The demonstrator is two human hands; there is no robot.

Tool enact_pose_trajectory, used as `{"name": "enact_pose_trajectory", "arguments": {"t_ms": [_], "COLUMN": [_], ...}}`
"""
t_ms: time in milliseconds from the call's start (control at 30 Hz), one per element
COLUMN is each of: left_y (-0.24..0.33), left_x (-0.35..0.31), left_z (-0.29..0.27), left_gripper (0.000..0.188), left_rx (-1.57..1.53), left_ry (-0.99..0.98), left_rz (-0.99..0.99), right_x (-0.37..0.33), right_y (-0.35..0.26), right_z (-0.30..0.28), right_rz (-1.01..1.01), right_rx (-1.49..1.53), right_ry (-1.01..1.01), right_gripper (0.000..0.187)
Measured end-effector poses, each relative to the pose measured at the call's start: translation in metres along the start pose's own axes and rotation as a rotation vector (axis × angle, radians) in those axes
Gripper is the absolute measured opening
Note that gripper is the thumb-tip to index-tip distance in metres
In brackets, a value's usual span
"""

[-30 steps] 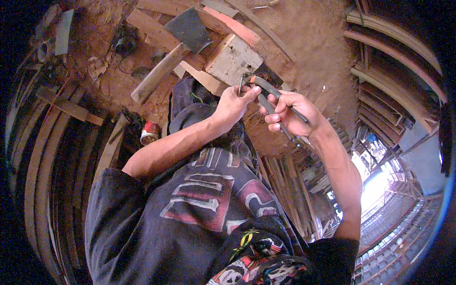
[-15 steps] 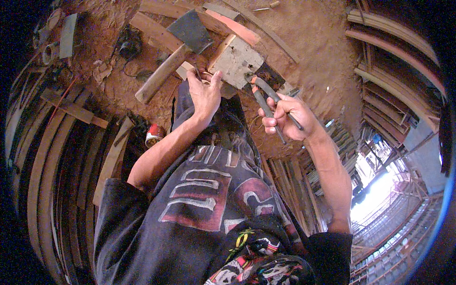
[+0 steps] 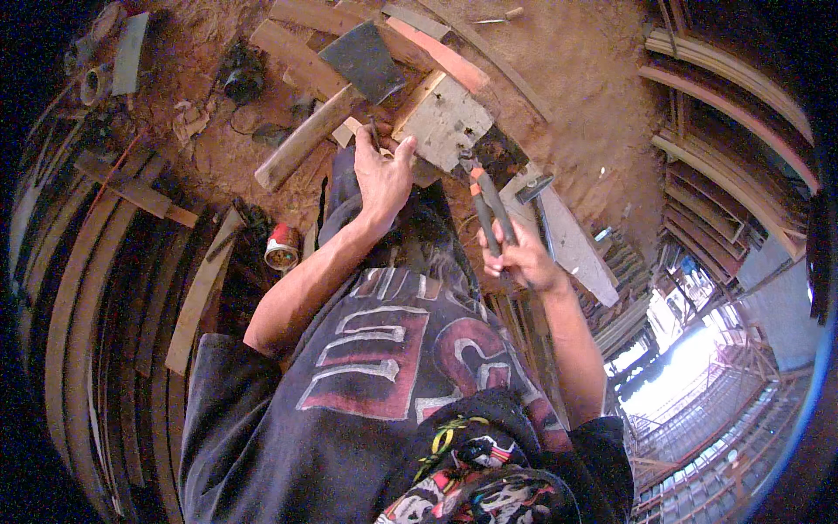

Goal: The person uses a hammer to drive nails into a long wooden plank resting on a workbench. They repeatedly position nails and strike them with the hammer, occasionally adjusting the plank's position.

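Observation:
My right hand (image 3: 524, 255) grips a pair of pincers (image 3: 489, 205) with grey and orange handles. The handles lie close together, and the jaws touch the near right edge of a pale wooden block (image 3: 443, 118) with dark holes in its top. At the block's left side, my left hand (image 3: 384, 179) is closed with thumb and fingers around a thin dark piece that I cannot make out. Beyond that hand, a tool with a broad dark head (image 3: 362, 59) and a thick wooden handle (image 3: 305, 138) rests against the timber.
A hammer (image 3: 534, 189) lies on a plank (image 3: 580, 253) to the right. Left of my body is a red and white can (image 3: 282, 247), beside curved stacked boards (image 3: 87, 288). More timber (image 3: 729, 79) is stacked at right. A thin wooden-handled tool (image 3: 497, 17) lies on the dirt.
The pincers' handles have come together, and my right hand has moved slightly nearer my body. The hammer and plank at right show more now. My left hand stays by the block.

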State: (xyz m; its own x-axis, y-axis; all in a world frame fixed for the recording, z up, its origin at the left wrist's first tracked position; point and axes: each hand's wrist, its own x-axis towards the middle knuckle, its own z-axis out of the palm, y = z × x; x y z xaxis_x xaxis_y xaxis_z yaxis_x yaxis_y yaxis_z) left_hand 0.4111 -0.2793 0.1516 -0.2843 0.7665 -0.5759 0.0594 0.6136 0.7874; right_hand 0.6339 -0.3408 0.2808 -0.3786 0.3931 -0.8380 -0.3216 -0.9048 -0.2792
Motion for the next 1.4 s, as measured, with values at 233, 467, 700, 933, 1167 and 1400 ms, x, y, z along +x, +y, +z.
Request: {"name": "enact_pose_trajectory", "arguments": {"t_ms": [233,467,700,933,1167,1400], "left_y": [-0.010,-0.022,-0.012,-0.024,-0.002,0.004], "left_x": [0.008,0.021,0.022,0.037,0.026,0.028], "left_z": [-0.002,-0.011,-0.008,-0.018,-0.013,-0.016], "left_gripper": [0.039,0.038,0.041,0.048,0.048,0.075], "left_rx": [0.080,0.163,0.328,0.291,0.479,0.672], "left_ry": [-0.027,-0.100,-0.119,-0.185,-0.122,-0.156], "left_rz": [-0.032,0.087,0.157,0.213,0.195,0.193], "right_x": [0.033,0.013,-0.073,-0.103,-0.086,-0.081], "right_y": [0.085,0.088,0.072,0.110,0.164,0.205], "right_z": [-0.059,-0.063,-0.152,-0.228,-0.331,-0.382], "right_rz": [-0.159,-0.575,-0.724,-0.647,-0.560,-0.397], "right_rx": [-0.464,-0.059,0.427,0.298,-0.341,-1.011], "right_ry": [0.117,0.382,0.392,0.695,1.177,1.625], "right_gripper": [0.025,0.025,0.028,0.024,0.024,0.048]}}
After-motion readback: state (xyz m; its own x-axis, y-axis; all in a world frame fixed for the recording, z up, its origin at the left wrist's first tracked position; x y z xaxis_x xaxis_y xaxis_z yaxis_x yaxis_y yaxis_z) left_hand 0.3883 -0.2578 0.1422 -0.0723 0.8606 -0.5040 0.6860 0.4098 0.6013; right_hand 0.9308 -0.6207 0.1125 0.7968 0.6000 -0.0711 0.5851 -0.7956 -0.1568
